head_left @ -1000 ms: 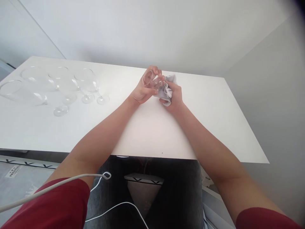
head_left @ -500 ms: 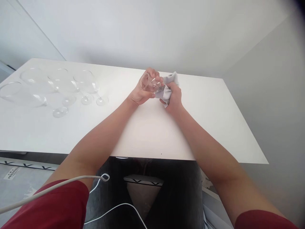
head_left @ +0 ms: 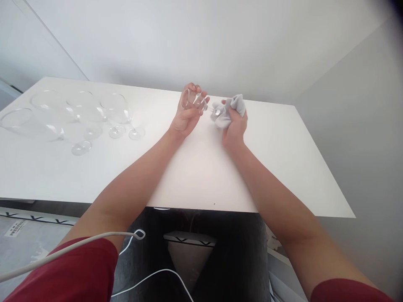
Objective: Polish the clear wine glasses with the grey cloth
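Wine glass [head_left: 192, 100]: clear, empty, lying tilted on its side above the tabletop [head_left: 195, 167], far-centre. Left hand [head_left: 186, 112] fingers wrapped around the bowl. Right hand [head_left: 234, 126] fingers clenched on a bunched grey cloth [head_left: 227, 111], cloth at the stem/foot end. Versus 0.5 s ago: hands have spread apart, cloth pulled off the bowl toward the foot. Five more empty glasses [head_left: 78, 115] stand grouped at far left of tabletop.

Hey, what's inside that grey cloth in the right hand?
The right hand bunches the grey cloth around the foot end of the glass that the left hand holds. A bit of stem shows; the foot itself is covered.
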`<control>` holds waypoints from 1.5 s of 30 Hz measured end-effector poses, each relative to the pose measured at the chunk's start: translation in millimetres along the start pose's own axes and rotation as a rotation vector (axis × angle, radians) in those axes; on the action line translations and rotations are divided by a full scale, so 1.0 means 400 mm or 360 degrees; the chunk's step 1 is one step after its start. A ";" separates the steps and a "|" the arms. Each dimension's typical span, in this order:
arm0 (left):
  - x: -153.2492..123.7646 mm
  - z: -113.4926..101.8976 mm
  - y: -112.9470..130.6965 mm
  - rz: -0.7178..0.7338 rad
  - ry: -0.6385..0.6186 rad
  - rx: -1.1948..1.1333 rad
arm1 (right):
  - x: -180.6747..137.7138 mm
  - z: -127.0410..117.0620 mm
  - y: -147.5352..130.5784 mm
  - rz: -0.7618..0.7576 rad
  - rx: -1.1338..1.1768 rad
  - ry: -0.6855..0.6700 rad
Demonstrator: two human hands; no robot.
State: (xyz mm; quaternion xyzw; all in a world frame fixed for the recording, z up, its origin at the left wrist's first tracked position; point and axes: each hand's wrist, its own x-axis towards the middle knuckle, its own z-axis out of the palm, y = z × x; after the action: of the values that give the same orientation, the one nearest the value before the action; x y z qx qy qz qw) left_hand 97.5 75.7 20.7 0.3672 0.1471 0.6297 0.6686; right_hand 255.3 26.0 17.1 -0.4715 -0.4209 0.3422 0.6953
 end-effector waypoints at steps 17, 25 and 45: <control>-0.001 -0.013 -0.019 0.0016 -0.0152 0.0274 | -0.004 -0.032 -0.048 -0.0176 -0.0973 0.0109; -0.018 0.013 -0.019 0.0176 -0.0127 0.0301 | -0.081 0.020 -0.089 -0.0213 -0.1801 -0.0974; 0.022 -0.021 -0.056 -0.0068 -0.0021 0.0324 | -0.091 0.013 -0.116 -0.0024 -0.2264 -0.0993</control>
State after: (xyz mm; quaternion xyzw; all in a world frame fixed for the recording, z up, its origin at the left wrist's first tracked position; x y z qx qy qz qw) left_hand 109.6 87.9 2.0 0.4341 0.2137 0.5948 0.6419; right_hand 239.1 -18.9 52.2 -0.6833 -0.7188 0.1020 0.0772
